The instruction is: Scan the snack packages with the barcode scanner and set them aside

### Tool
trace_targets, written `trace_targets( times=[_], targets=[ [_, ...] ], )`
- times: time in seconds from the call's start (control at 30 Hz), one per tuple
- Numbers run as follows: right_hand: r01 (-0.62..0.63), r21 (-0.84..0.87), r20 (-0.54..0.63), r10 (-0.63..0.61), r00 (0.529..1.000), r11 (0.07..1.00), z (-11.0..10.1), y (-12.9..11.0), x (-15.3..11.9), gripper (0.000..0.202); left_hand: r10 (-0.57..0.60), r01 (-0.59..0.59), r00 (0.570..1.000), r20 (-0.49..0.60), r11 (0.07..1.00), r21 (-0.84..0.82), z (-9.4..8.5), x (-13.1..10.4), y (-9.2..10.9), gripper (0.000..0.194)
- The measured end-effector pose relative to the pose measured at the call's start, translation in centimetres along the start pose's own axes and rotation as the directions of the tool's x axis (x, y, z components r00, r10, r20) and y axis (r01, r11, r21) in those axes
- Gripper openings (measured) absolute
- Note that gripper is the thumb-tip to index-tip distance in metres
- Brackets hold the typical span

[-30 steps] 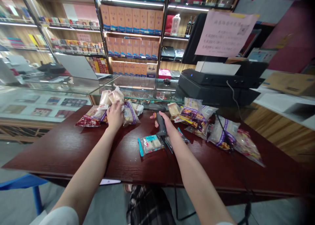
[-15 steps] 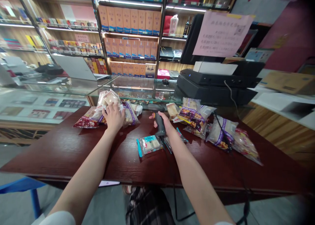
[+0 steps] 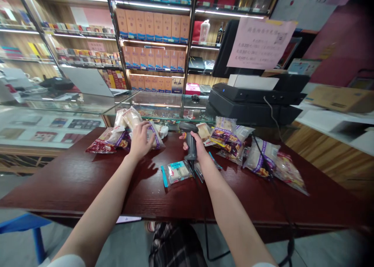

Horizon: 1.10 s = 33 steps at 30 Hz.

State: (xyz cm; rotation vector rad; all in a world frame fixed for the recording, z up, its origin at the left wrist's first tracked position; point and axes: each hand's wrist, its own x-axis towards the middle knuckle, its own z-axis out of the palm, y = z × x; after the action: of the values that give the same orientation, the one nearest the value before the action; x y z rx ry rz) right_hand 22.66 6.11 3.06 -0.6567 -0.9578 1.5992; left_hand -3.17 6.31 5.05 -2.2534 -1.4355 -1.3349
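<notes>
While my R hand (image 3: 200, 148) grips the barcode scanner (image 3: 191, 145), my L hand (image 3: 140, 141), half-open, apparently empty, is by the purple-banded bag (image 3: 158, 138), w/ the blue-ended pkt (image 3: 177, 171) nearer R, roughly parallel to the table's (image 3: 87, 189) near edge.

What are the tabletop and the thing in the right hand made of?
The tabletop looks like dark reddish wood or wood veneer, glossy: fine grain and soft reflections show. The scanner in the right hand seems to be dark plastic, judging by its smooth, moulded body.

Pink sign (image 3: 261, 43) on monitor (image 3: 226, 47), nos. prob. 200, 300, 500
</notes>
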Motion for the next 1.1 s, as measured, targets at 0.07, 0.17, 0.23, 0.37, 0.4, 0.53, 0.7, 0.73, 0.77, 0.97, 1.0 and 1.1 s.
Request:
trace_targets(
  times=[0.07,0.17,0.23,0.37,0.4,0.53,0.7,0.73,0.77,0.97,1.0,1.1],
  targets=[
    [0.017,0.045,-0.029,-0.016,0.999,0.999,-0.1,-0.3,0.1,0.034,0.134,-0.109,0.972,0.192,0.985,-0.137,0.1,-0.3,1.2,0.032],
    [0.025,0.065,-0.053,-0.022,0.998,0.998,-0.7,-0.9,0.0,0.032,0.289,-0.172,0.836,0.466,0.945,-0.277,0.7,-1.0,2.7,0.028],
    [0.022,0.056,-0.04,-0.019,0.999,0.998,-1.3,-1.4,-0.1,0.032,0.328,-0.161,0.756,0.566,0.932,-0.325,1.2,-1.4,3.3,0.031],
    [0.042,0.029,-0.054,-0.04,0.998,0.999,-2.3,-1.9,-0.3,0.036,0.34,-0.06,0.633,0.696,0.918,-0.393,1.9,-1.8,3.6,0.041],
    [0.048,0.021,-0.065,-0.046,0.997,0.999,-2.4,-1.9,-0.3,0.036,0.341,-0.048,0.609,0.716,0.917,-0.396,2.1,-1.8,3.5,0.042],
    [0.042,-0.011,-0.057,-0.042,0.997,0.999,-2.4,-1.7,-0.2,0.034,0.306,-0.088,0.617,0.725,0.942,-0.323,2.5,-1.8,2.8,0.034],
    [0.05,-0.025,-0.035,-0.051,0.998,0.998,-2.4,-1.5,-0.1,0.035,0.28,-0.106,0.752,0.596,0.945,-0.31,2.2,-1.7,3.1,0.036],
    [0.055,-0.023,-0.031,-0.056,0.998,0.998,-2.4,-1.6,0.0,0.035,0.303,-0.098,0.741,0.599,0.932,-0.35,2.1,-1.7,3.4,0.039],
    [0.057,-0.023,-0.028,-0.057,0.998,0.998,-2.5,-1.6,0.0,0.035,0.33,-0.092,0.713,0.618,0.919,-0.384,2.0,-1.8,3.6,0.044],
    [0.058,-0.022,-0.044,-0.059,0.997,0.998,-2.5,-1.5,0.1,0.034,0.307,-0.108,0.616,0.726,0.945,-0.308,2.2,-2.3,3.9,0.076],
    [0.059,-0.018,-0.055,-0.06,0.997,0.998,-2.3,-1.5,0.1,0.034,0.265,-0.091,0.653,0.71,0.958,-0.274,2.4,-2.3,3.9,0.073],
    [0.085,-0.015,-0.08,-0.086,0.993,0.996,-1.6,-1.6,0.0,0.035,0.087,0.098,0.807,0.584,0.956,-0.278,2.8,-2.0,3.9,0.068]
  ],
)
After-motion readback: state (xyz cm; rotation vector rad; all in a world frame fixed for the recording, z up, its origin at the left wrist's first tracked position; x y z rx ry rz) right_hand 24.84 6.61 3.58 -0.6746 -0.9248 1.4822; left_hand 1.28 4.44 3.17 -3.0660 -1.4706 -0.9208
